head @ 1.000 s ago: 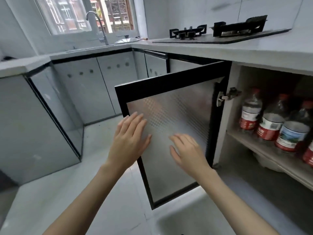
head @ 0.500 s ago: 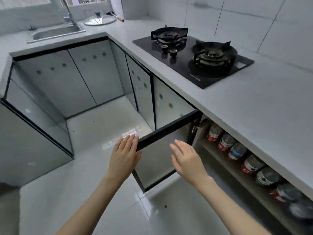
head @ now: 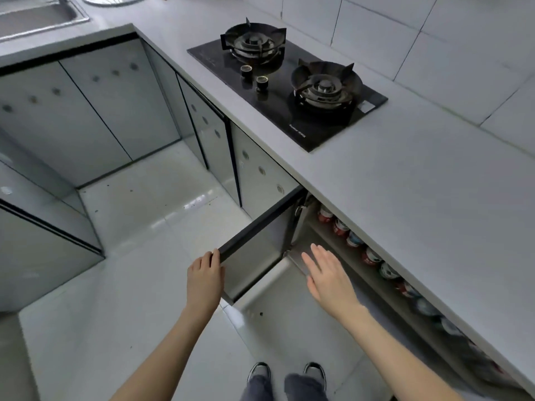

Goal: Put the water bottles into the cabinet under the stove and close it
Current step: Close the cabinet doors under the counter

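The left hand (head: 205,277) rests on the free corner of the open cabinet door (head: 260,250), fingers curled loosely over its dark top edge and thumb side against the outer face; it touches the door but does not clamp it. The right hand (head: 328,276) is flat and open, fingers together and pointing toward 12 o'clock, palm facing left toward the door's inner side, holding nothing and apart from the door.

The door stands swung out toward 7 o'clock from its hinge (head: 299,208) under the counter (head: 405,198). The water bottles (head: 341,227) stand in a row on the shelf (head: 356,261) inside the cabinet, running toward 4 o'clock beneath the counter's edge. Bare floor (head: 139,256) lies at 9 o'clock of the door. Both forearms reach forward from below, shoes (head: 286,371) between them. The stove (head: 289,85) sits at 12 o'clock.
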